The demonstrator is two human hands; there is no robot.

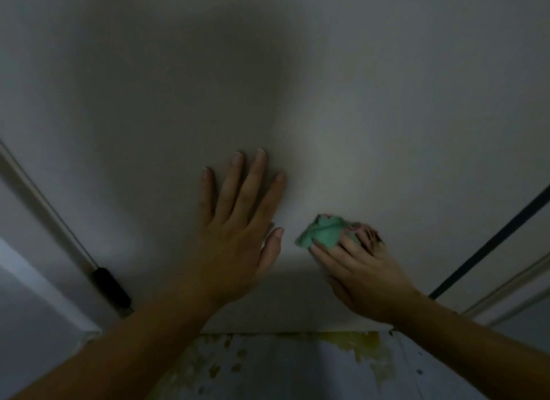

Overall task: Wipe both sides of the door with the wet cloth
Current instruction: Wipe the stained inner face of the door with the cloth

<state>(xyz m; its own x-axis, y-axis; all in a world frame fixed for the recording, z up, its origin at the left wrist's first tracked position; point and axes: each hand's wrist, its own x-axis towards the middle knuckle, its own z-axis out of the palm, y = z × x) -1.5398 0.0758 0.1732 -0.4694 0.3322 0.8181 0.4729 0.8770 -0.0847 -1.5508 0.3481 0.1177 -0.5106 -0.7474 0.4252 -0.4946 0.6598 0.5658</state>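
Note:
A plain white door (297, 87) fills most of the view, dimly lit. My left hand (238, 230) lies flat against its lower middle, fingers straight and spread. Just to the right, my right hand (360, 268) holds a bunched green cloth (321, 231) against the door's lower part, its fingers curled over the cloth. The cloth's far side is partly blurred.
A black hinge (110, 287) sits on the door's left edge by the frame (35, 197). A dark strip (491, 242) runs along the door's right edge. Below the door lies a floor (297, 370) with yellowish stains.

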